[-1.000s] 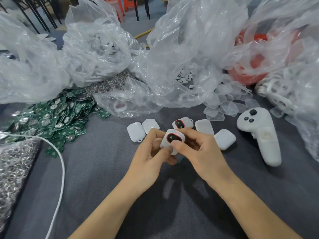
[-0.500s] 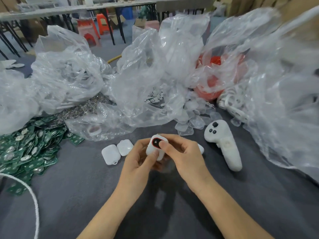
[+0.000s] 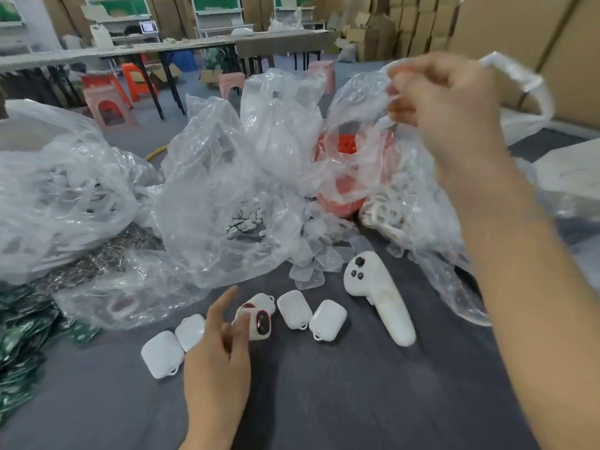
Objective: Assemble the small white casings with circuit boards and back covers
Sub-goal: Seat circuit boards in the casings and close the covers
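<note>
Head view puts your left hand [image 3: 217,352], fingers loose and empty, just left of the small white plastic casing [image 3: 259,324] with a red-rimmed dark window on the grey surface [image 3: 357,401], while your raised right hand [image 3: 451,102], well apart, pinches the rim of the clear plastic bag [image 3: 354,102].

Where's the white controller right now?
Head view: the controller lies on the grey table, right of centre, just right of the row of white casings, in front of the clear bags.
</note>
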Tool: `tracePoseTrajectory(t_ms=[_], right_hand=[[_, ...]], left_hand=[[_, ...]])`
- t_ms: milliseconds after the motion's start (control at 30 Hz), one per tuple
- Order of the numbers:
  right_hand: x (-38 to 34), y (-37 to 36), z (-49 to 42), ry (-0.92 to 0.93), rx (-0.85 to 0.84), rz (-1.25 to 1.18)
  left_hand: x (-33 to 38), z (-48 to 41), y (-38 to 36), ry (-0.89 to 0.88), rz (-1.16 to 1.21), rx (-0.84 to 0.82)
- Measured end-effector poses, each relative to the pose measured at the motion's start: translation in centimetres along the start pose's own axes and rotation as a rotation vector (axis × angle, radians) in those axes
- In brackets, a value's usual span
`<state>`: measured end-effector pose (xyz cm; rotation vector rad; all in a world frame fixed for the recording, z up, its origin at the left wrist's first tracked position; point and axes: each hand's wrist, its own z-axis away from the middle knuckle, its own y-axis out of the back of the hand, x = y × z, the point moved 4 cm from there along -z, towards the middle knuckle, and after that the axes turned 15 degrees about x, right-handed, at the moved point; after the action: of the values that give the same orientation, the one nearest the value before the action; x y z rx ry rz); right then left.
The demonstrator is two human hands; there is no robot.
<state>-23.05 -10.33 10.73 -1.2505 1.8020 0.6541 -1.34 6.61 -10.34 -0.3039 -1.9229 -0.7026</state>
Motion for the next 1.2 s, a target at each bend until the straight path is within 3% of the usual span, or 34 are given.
tracePoseTrajectory(t_ms=[100, 200, 267, 400, 567, 700, 867, 1000, 1200], right_hand=[[1.1, -2.4, -5.5, -0.003, -0.039, 0.19], [7.4, -7.0, -7.3, -0.003, -0.319, 0.776], [11.0, -9.0, -6.4, 0.002, -0.454, 0.954], [15.9, -11.3, -5.3, -0.061, -0.598, 1.032], [17.4, -12.7, -5.0, -0.1, -0.538, 1.139], [17.4, -12.9, -5.0, -0.069, -0.622, 1.257], [17.9, -12.7, -6.0, 0.081, -0.456, 1.254], [17.6, -12.2, -7.1, 0.017, -0.34, 1.137], [17.1, -11.4, -8.0, -0.11, -0.324, 1.017]], left_hand=[[-0.4, -0.5, -0.2, 0.044, -0.113, 0.057], [-0.1, -0.4, 0.0, 0.091, -0.061, 0.078], [-0.1, -0.4, 0.2, 0.128, -0.037, 0.091], [-0.1, -0.6, 0.4, 0.144, -0.041, 0.108], [-0.2, -0.6, 0.3, 0.155, -0.057, 0.101], [-0.1, -0.7, 0.3, 0.154, -0.047, 0.104], [-0.3, -0.7, 0.3, 0.149, -0.048, 0.101], [-0.3, -0.6, 0.4, 0.133, -0.061, 0.103], [-0.1, -0.5, 0.2, 0.125, -0.076, 0.107]])
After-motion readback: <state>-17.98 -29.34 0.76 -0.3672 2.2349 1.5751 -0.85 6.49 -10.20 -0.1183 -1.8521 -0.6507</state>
